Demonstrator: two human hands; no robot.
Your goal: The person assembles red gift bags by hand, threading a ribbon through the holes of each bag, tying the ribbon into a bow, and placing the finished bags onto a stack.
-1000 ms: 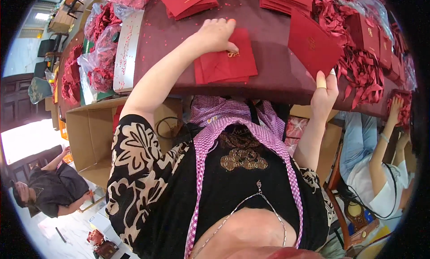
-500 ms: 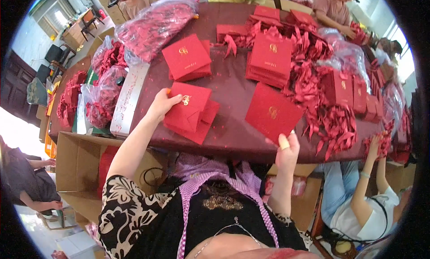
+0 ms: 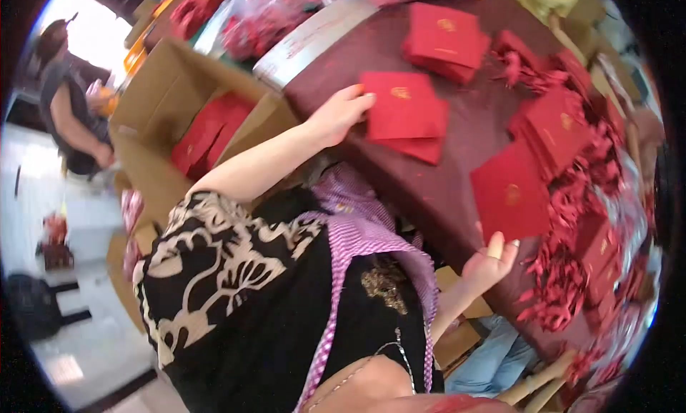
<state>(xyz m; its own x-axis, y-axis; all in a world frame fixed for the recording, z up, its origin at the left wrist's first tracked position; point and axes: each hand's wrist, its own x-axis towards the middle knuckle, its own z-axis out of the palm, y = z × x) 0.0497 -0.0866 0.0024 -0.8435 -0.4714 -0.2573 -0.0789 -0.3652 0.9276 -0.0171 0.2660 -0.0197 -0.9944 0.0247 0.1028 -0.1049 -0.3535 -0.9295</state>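
Observation:
Pinched at its left edge by my left hand [image 3: 341, 114], a red paper gift bag [image 3: 400, 113] with a gold emblem lies on the dark red tablecloth; another red piece shows under it. My right hand [image 3: 491, 261] grips the lower edge of a second flat red gift bag [image 3: 509, 188], thumb and fingers closed on it. A pale wrap covers one of the right fingers, and an orange one sits on a left fingertip. Beyond the hands stand a stack of red bags [image 3: 444, 40] and a further stack [image 3: 557, 131] at the right.
An open cardboard box [image 3: 153, 91] with red pieces inside stands left of the table. Red ribbons [image 3: 557, 295] are heaped at the right edge. Plastic bags of red goods [image 3: 268, 20] lie at the back. A co-worker [image 3: 71, 113] stands at far left; another's forearms show at lower right.
The view has turned left, so the table now slants and the open box shows more fully. Both hands keep their red bags; the left bag now looks flatter.

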